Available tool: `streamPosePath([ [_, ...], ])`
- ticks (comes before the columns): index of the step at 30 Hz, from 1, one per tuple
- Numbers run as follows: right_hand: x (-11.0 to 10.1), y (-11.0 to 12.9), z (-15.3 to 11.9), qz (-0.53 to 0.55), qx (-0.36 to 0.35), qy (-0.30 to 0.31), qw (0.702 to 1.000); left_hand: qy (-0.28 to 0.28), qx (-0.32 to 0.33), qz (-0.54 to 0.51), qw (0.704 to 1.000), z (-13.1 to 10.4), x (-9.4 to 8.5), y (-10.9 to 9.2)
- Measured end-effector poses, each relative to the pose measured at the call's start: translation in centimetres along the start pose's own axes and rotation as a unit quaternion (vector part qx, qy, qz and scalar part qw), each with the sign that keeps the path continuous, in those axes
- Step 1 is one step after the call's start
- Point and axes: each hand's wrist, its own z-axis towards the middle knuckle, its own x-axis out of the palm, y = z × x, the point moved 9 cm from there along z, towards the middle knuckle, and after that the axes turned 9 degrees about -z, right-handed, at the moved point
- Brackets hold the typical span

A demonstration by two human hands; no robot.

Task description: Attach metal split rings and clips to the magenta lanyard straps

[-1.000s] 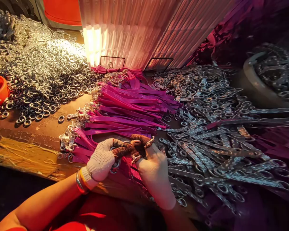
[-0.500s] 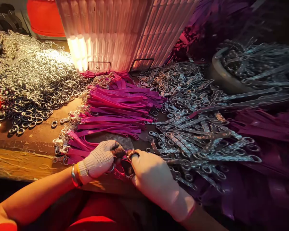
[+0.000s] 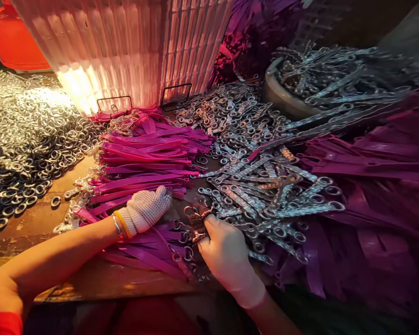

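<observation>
Left hand (image 3: 149,208) in white dotted glove, knuckles up, fingers curled under; metal bangle and yellow band at wrist. Right hand (image 3: 223,246) in pale glove, brown-wrapped fingertips bunched, palm down. Forearms bare, angled inward from lower corners.

Dotted white glove (image 3: 147,207), yellow-trimmed cuff (image 3: 128,222), silver bracelet (image 3: 117,226), red sleeve (image 3: 3,323), brown-covered fingers (image 3: 199,219)

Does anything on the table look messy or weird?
One metal ring sits alone, just off the big ring pile. The silvery strips look messy because they crisscross, while the pink straps beside them mostly lie side by side. Nothing looks broken.
</observation>
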Motion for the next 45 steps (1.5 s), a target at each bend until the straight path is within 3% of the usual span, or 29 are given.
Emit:
streamPosePath([
  [3,0.3,0.4,0.5,0.059,-0.004,0.018,0.998,-0.011,0.071,0.052,0.996,-1.3,-1.4,0.0],
  [5,0.0,1.6,0.8,0.112,-0.035,0.016,0.993,-0.036,0.095,-0.027,0.994,-2.8,-2.8,0.3],
  [7,-0.4,3.1,1.0,0.156,-0.065,0.022,0.985,-0.025,0.061,-0.182,0.981,-4.7,-3.5,1.4],
  [10,-0.7,5.3,1.2,0.183,-0.093,0.042,0.978,0.049,-0.044,-0.384,0.921,-7.5,-1.9,2.7],
  [13,-0.7,6.9,1.0,0.156,-0.114,0.056,0.980,0.067,-0.072,-0.451,0.887,-9.3,-0.5,2.5],
  [18,-1.6,7.5,-0.1,0.070,-0.126,0.009,0.990,-0.011,0.007,-0.383,0.924,-9.4,-0.9,1.4],
  [22,-3.6,7.6,-1.1,0.026,-0.125,-0.080,0.989,0.046,0.001,-0.407,0.912,-9.8,1.1,1.0],
  [27,-3.9,7.4,-1.8,0.017,-0.106,-0.094,0.990,-0.036,0.093,-0.269,0.958,-10.4,1.9,0.7],
  [29,-3.7,7.0,-2.2,0.018,-0.096,-0.090,0.991,0.006,0.101,-0.273,0.957,-10.1,2.9,0.8],
  [31,-3.5,6.8,-2.5,0.032,-0.098,-0.068,0.992,0.060,0.088,-0.329,0.938,-9.8,3.5,0.9],
  [33,-2.7,6.8,-2.4,0.036,-0.105,0.006,0.994,0.081,0.076,-0.375,0.920,-9.6,3.3,1.0],
  [36,-0.4,6.2,-2.2,-0.021,-0.074,0.187,0.979,0.039,0.089,-0.353,0.931,-9.7,2.6,1.0],
  [38,0.6,5.8,-2.3,-0.065,-0.049,0.266,0.961,0.013,0.101,-0.315,0.944,-9.9,2.6,0.9],
  [45,0.6,7.9,-2.3,-0.115,-0.124,0.260,0.951,0.031,0.134,-0.242,0.960,-9.4,4.0,0.9],
])
